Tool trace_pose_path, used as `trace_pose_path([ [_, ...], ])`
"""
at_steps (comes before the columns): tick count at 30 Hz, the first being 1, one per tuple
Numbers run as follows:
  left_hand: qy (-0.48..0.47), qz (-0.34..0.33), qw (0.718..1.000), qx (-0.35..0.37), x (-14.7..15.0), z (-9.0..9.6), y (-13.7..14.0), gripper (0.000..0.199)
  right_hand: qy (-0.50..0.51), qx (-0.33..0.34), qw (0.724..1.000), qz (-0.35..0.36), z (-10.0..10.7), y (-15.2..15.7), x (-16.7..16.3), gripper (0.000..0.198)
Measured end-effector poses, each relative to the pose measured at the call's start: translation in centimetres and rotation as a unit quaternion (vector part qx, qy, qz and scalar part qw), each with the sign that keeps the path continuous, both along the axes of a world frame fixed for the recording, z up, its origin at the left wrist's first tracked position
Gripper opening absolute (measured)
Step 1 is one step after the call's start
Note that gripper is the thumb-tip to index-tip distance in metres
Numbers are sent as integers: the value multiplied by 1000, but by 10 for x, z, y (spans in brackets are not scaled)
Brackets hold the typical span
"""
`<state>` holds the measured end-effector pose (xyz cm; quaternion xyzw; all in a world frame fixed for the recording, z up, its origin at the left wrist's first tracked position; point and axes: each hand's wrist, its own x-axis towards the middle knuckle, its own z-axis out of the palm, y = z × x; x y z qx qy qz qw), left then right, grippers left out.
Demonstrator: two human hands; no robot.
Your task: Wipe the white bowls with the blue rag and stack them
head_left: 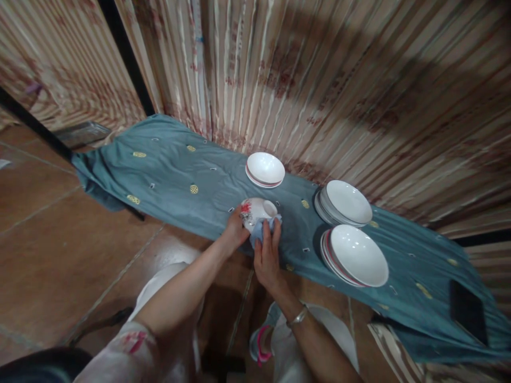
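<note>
A white bowl (258,208) with a red floral pattern is tipped so that its foot ring faces up and away from me. My left hand (236,227) grips its left side, the fingertips partly hidden behind it. A light blue cloth (257,234) is pressed to the bowl's outside by my right hand (267,258), whose fingers lie over it. Just beyond the bowl stands a short stack of white dishes (266,168). To the right are two taller stacks, the rear dishes (348,202) and the nearer dishes (359,255) with red edges showing.
The narrow table has a teal cloth (171,159) with yellow pineapple prints. A dark phone (468,313) lies at its right end. Behind the table hangs a striped curtain (247,69). Black posts (128,58) stand at the left. Tiled floor (107,244) shows in front.
</note>
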<state>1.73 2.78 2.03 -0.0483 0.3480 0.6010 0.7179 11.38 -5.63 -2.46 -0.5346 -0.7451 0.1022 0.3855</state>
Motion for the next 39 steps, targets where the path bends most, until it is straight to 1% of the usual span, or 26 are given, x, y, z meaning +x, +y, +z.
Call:
trace_pose_path([
  [6,24,25,999,15,2,-4,2,36,-50,24,998,16,-4,-1,1,62],
  [8,36,24,999,18,2,-3,2,37,-70,36,997,21,-5,-2,0,64],
  [11,60,15,998,21,1,-2,0,36,-96,67,993,31,-6,-1,0,66],
  [14,95,9,995,27,2,-3,-3,31,-127,112,985,43,-2,4,3,64],
  [17,109,-4,992,71,4,-7,-6,27,-164,149,974,42,7,12,9,57],
  [19,109,-7,988,111,5,-10,-6,26,-185,158,969,31,14,16,13,51],
  [23,132,-25,976,173,7,-18,-7,24,-198,153,968,-7,27,23,16,44],
  [26,150,-45,967,199,8,-22,-8,24,-183,140,973,-32,35,30,17,43],
  [30,149,-65,964,210,9,-22,-11,22,-151,115,980,-52,41,41,19,43],
  [34,146,-75,962,216,11,-19,-14,22,-135,93,985,-48,48,49,21,43],
  [39,148,-76,960,227,12,-16,-17,19,-148,94,983,-54,50,52,15,42],
])
